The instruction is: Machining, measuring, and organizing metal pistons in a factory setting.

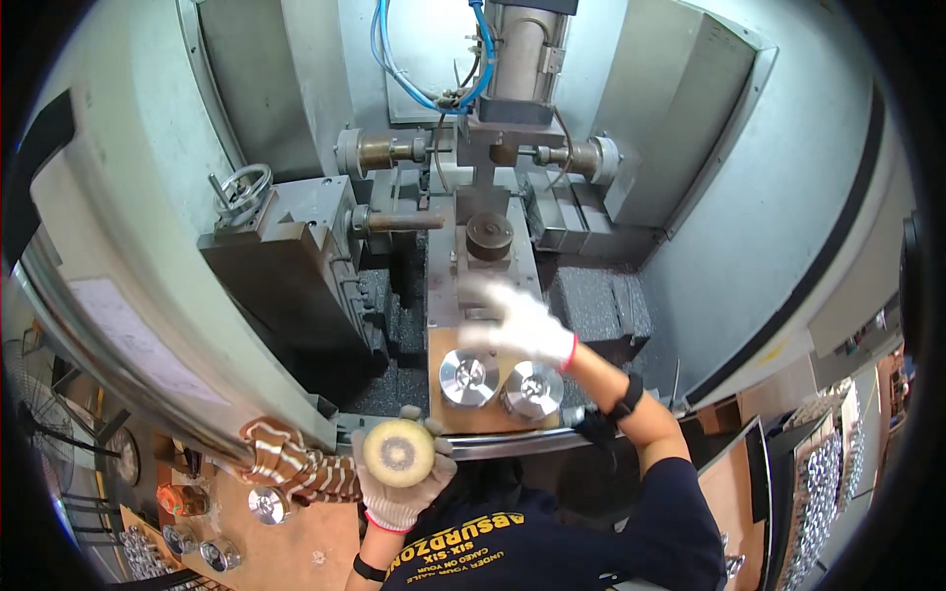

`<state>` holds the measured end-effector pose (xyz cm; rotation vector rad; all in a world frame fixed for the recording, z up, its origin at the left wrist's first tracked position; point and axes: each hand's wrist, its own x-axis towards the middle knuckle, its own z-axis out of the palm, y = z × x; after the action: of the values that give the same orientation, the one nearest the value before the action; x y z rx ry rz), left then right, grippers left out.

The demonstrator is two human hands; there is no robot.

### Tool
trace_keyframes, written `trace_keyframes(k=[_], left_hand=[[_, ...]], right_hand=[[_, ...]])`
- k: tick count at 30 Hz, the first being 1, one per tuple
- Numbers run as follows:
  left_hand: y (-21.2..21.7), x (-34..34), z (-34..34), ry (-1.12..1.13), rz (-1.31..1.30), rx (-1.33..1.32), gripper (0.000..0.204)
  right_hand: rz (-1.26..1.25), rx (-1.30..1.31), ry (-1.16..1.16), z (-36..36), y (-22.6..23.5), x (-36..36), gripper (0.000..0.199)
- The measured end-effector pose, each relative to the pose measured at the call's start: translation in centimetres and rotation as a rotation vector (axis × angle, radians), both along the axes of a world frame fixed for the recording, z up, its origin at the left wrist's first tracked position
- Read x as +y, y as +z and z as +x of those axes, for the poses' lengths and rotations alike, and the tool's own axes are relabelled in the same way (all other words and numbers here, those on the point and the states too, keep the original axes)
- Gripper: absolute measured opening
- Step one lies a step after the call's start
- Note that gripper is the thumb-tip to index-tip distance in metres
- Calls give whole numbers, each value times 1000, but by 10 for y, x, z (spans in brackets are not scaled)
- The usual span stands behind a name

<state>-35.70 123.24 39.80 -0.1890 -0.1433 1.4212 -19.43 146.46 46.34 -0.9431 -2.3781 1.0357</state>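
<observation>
My left hand [394,505], in a white glove, is closed round a round, pale-yellow disc [398,454] with a rough grey centre. Exactly what kind of thing it is I cannot make out. My right hand [517,325], gloved too and slightly blurred, reaches over a wooden board [448,342] with its fingers apart and nothing seen in them. Two shiny round metal parts lie on the board: one metal part [469,378] just below the fingers, another metal part [533,390] by the wrist. Beyond the hand stands a dark round fixture [490,236] in the machine.
A vertical cylinder [520,59] with blue hoses hangs above the fixture, between two side spindles. A handwheel [242,193] tops the left block. Lower left, a bench [305,547] carries several metal parts and an orange-capped jar [183,500]. Striped cloth [296,463] hangs beside my left hand.
</observation>
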Motion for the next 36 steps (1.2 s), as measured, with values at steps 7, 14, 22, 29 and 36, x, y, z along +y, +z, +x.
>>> trace_keyframes(k=[7, 14, 22, 29, 36], left_hand=[[-18, 38, 0, 264, -160, 155, 70], [-33, 37, -9, 389, -251, 219, 64], [-59, 46, -28, 352, -117, 190, 60], [-61, 46, -39, 308, -32, 131, 63], [-65, 44, -38, 250, 27, 31, 65]], right_hand=[[754, -358, -111, -20, -49, 129, 64], [381, -72, -124, 18, -27, 122, 48], [-214, 5, -49, 30, 0, 39, 35], [321, -376, 25, -5, -30, -54, 87], [194, -391, -151, -25, -63, -57, 86]])
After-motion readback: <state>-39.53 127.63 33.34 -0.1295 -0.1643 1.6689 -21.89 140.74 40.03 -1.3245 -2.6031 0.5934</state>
